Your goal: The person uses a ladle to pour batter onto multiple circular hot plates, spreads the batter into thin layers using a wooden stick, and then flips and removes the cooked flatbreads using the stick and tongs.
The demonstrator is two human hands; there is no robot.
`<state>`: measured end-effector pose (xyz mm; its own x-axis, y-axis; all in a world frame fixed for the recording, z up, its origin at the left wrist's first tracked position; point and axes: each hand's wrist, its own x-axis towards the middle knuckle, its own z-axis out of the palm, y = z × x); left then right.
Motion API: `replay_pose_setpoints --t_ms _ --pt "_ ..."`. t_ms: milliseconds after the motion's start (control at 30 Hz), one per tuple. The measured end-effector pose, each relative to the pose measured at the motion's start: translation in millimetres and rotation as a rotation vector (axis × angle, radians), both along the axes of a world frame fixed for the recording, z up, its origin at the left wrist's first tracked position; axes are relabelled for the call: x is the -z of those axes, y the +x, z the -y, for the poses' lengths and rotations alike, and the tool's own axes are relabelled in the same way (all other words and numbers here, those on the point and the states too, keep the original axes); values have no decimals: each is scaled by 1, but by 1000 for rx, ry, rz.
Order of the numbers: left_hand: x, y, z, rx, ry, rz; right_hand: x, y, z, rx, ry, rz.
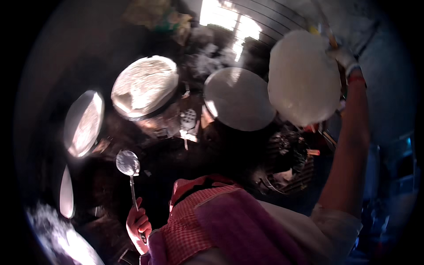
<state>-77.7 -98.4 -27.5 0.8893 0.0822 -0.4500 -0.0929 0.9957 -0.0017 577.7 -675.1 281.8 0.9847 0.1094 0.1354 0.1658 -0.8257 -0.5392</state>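
Observation:
My left hand (pixel 139 225), low and left of the middle, is closed round the thin handle of a ladle (pixel 127 163). The ladle's round, shiny bowl points away from me. My right arm stretches far out to the right. On that side my right hand (pixel 345 58), in a pale glove, grips the edge of a large pale disc (pixel 304 79), held up off the surface. Whether this disc is a lid or a thin sheet I cannot tell. Its near edge overlaps a flat round pale top (pixel 239 99), and my right fingertips are partly hidden.
At far left are a bright round top (pixel 145 88) and another pale round (pixel 84 124), with a thin pale shape (pixel 66 194) nearer. Steam (pixel 212 57) rises at the back. A dark ribbed basket (pixel 291 163) with clutter stands on the right. Sticks lean beyond my right hand.

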Motion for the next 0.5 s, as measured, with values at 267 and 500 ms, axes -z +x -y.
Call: replay_pose_setpoints --t_ms 267,500 --pt "-131 160 62 61 -7 101 110 7 -11 108 -817 578" --pt "-138 254 82 93 -151 48 339 -55 69 101 -495 295"
